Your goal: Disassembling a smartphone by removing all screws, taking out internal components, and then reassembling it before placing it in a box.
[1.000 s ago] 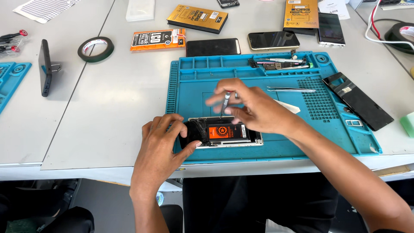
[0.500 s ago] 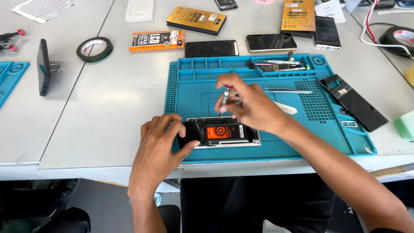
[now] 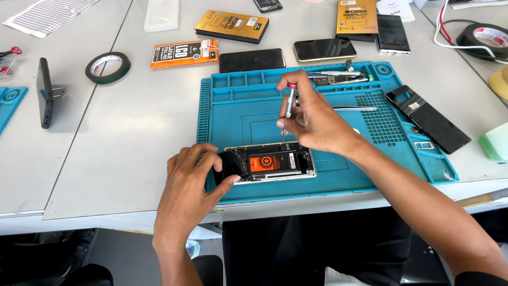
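- At lower centre of the frame, on the blue mat, lies the opened phone.
- Left hand: fingers grip the phone's left end.
- Right hand: fingers pinch a small screwdriver, upright, tip at the phone's upper edge.

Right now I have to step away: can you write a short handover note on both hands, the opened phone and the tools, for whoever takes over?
Left hand: steadies the opened phone by its left end, fingers on the dark part.
Right hand: holds a small screwdriver upright, tip at the phone's top edge.
The phone lies back-off near the front edge of the blue mat, with an orange-labelled battery showing.
Tweezers lie on the mat beside the right hand; more tools sit in the mat's top tray.
Done: the phone is open.
Left: I cannot tell which screws are out. Check before going on.
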